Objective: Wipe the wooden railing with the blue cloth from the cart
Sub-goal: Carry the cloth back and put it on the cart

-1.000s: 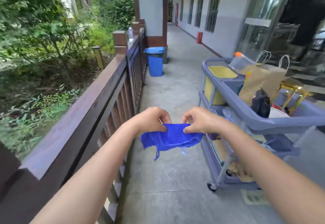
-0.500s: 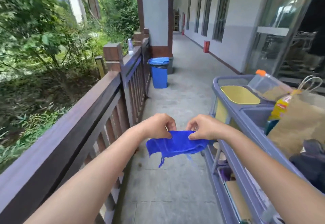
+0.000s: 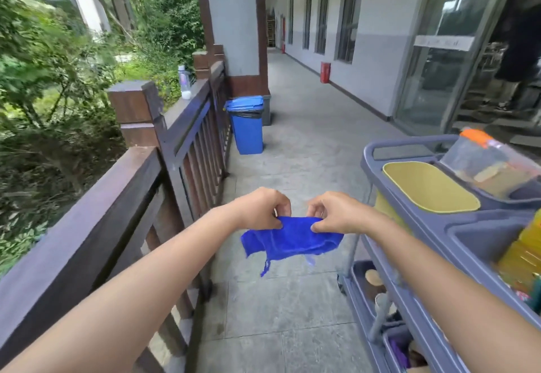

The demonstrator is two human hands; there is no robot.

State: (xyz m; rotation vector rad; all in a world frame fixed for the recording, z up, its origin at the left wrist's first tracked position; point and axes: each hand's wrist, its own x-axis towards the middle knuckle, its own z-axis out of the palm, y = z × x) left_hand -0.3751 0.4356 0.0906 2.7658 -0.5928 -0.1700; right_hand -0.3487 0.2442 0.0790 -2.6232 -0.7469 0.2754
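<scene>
Both hands, left hand (image 3: 263, 208) and right hand (image 3: 333, 211), still pinch the crumpled blue cloth (image 3: 289, 241); the dark wooden railing (image 3: 96, 226) has drawn nearer, probably wiping next.

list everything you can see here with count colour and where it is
blue cloth: 1, blue, held between both hands over the walkway
wooden railing: 1, dark brown, along the left
cart: 1, grey-blue, right edge
yellow bin: 1, yellow, set in the cart's top
bin: 1, blue, by the railing ahead
bottle: 1, clear, on the rail top farther along
red box: 1, red, by the right wall
left hand: 1, pinching the cloth
right hand: 1, pinching the cloth
</scene>
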